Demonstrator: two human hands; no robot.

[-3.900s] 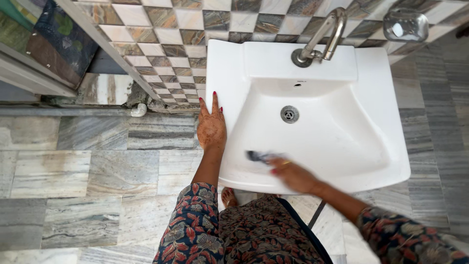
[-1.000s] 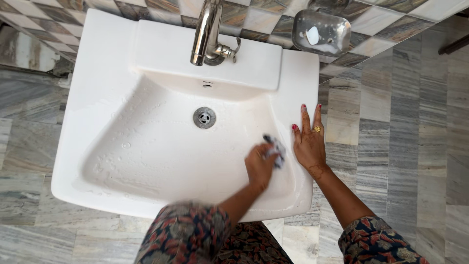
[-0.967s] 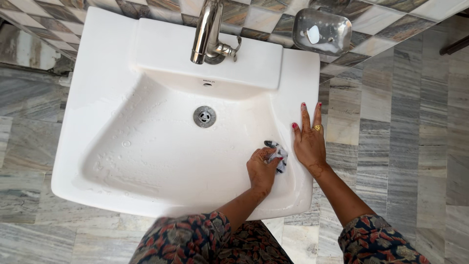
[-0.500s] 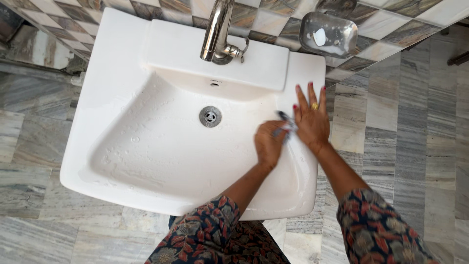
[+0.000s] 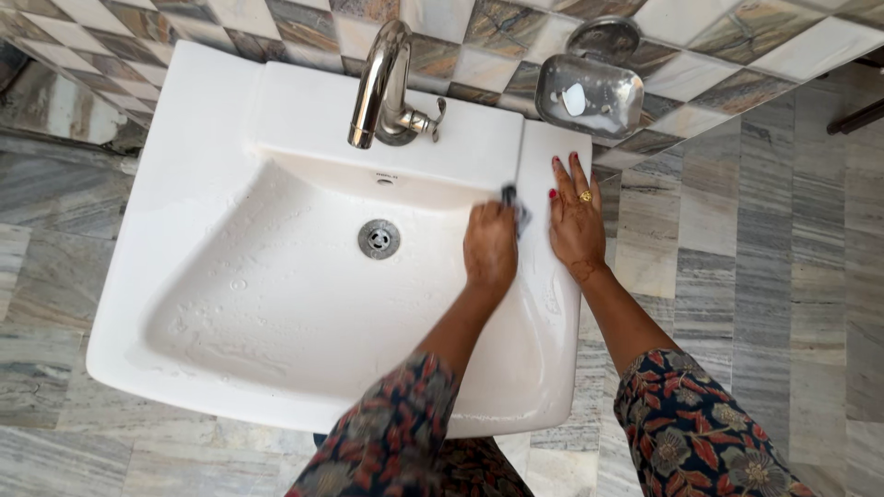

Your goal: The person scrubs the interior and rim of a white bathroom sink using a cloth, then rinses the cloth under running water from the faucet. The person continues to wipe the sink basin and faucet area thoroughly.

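Washbasin [image 5: 276, 304], white and wall-hung, fills most of the head view, its bowl beaded with water and streaked with suds around the round metal drain [image 5: 378, 238]. Behind it runs a wall of diamond-set tiles [image 5: 709, 55], and grey marbled floor tiles [image 5: 783, 276] lie to the left and right. At the far edge, a chrome tap [image 5: 385, 87] stands on the basin's back ledge, and a metal soap dish [image 5: 589, 94] holding a small pale sliver of soap is fixed to the wall at the far right.

Both forearms, in dark floral sleeves [image 5: 691, 433], come in from the near side. The left hand [image 5: 490, 247] is curled shut on a small dark scrubber [image 5: 513, 204], pressing it against the inner right wall of the bowl, just below the corner where the back ledge meets the right rim. The right hand [image 5: 575, 221] lies flat on that right rim, fingers spread, a ring on one finger, bracing the body; the two hands are just beside each other.

To do this scrub well, judging from the pictures, the left hand should keep firm pressure and work in short overlapping strokes along the seam under the ledge, where grime tends to collect. The braced hand looks sound, though the wet, glossy rim could let it slide, so weight belongs on the palm.
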